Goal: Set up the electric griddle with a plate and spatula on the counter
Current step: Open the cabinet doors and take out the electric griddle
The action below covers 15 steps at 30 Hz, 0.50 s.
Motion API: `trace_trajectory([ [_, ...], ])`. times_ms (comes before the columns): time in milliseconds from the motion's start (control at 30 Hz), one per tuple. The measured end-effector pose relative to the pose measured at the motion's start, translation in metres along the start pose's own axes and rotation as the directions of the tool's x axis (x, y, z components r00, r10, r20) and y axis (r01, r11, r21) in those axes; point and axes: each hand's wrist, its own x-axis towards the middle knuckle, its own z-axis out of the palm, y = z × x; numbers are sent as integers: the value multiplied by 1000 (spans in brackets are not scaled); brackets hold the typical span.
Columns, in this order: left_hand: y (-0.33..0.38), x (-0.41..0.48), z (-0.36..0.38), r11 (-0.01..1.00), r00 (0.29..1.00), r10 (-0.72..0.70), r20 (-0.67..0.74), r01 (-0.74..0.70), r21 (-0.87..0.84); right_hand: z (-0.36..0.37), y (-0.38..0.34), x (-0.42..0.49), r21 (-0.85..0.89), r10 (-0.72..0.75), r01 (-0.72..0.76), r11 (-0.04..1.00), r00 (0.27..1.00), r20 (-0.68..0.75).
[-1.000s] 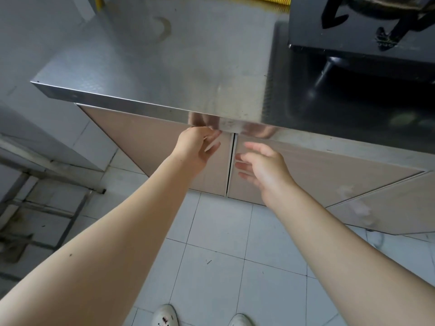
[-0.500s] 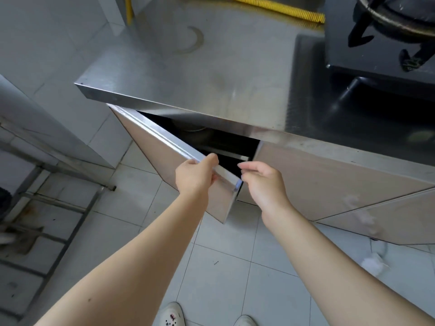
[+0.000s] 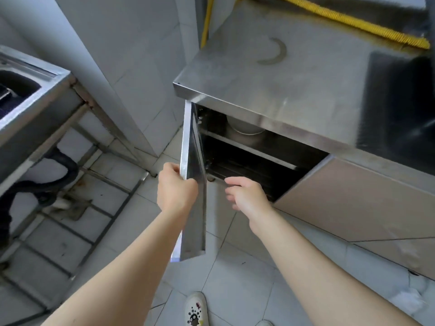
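A steel counter stands ahead with a cabinet beneath it. Its left cabinet door is swung wide open, edge-on to me. My left hand grips the top corner of that door. My right hand hovers open in front of the dark cabinet opening, holding nothing. On the upper shelf inside, a round metal pot or bowl shows partly under the counter edge. No griddle, plate or spatula can be made out.
The right cabinet door stays closed. A yellow corrugated hose runs along the back of the counter. A steel sink stand with black drain pipes stands at left. Tiled floor and my shoes lie below.
The left door has gone from closed to half open to fully open, pulled by my left hand. My right hand has let go of the door edge and moved toward the opening.
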Motion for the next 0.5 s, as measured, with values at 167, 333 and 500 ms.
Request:
trace_trajectory([
  [167, -23, 39, -46, 922, 977, 204, -67, -168, 350, 44, -13, 4, -8, -3, 4, 1000, 998, 66],
  [333, -43, 70, -71, 835, 927, 355, -122, -255, 488, 77, -29, 9, -45, -34, 40, 998, 992, 117],
  [500, -47, 59, -60, 772, 843, 514, -158, -375, 513, 71, -34, 12, -56, -37, 42, 998, 995, 95],
])
